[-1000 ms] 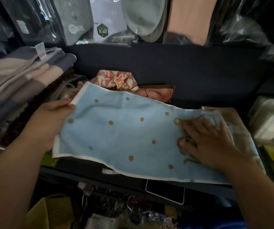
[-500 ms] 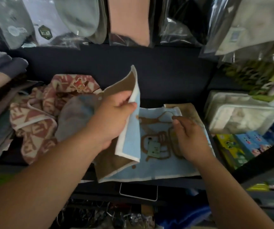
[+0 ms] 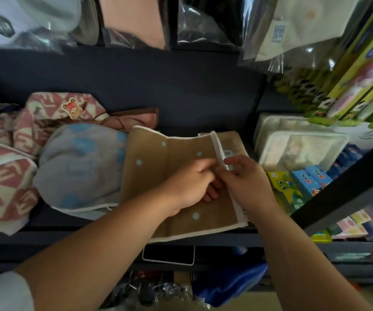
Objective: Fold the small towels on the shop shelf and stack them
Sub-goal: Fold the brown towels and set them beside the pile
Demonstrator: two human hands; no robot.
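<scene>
A small towel (image 3: 169, 158), folded over with its tan side and blue dots facing up, lies on the dark shelf (image 3: 181, 90) at centre. Its white-trimmed edges meet along the right side. My left hand (image 3: 190, 182) lies on the tan face with fingers curled at that edge. My right hand (image 3: 246, 180) pinches the white edge between thumb and fingers. Under the fold, another tan towel (image 3: 230, 140) peeks out at the back right. A crumpled grey towel with blue patches (image 3: 80, 167) lies to the left.
A pink and cream patterned towel (image 3: 8, 176) is heaped at far left, a brown cloth (image 3: 133, 118) behind. Plastic-wrapped packs (image 3: 297, 144) and small colourful boxes (image 3: 300, 185) fill the right shelf. Bagged goods hang above. A phone (image 3: 168, 255) rests on the lower ledge.
My left hand has brought the towel's left half over to the right, so the tan side now faces up. My right hand moved from pressing the blue face to pinching the joined edges.
</scene>
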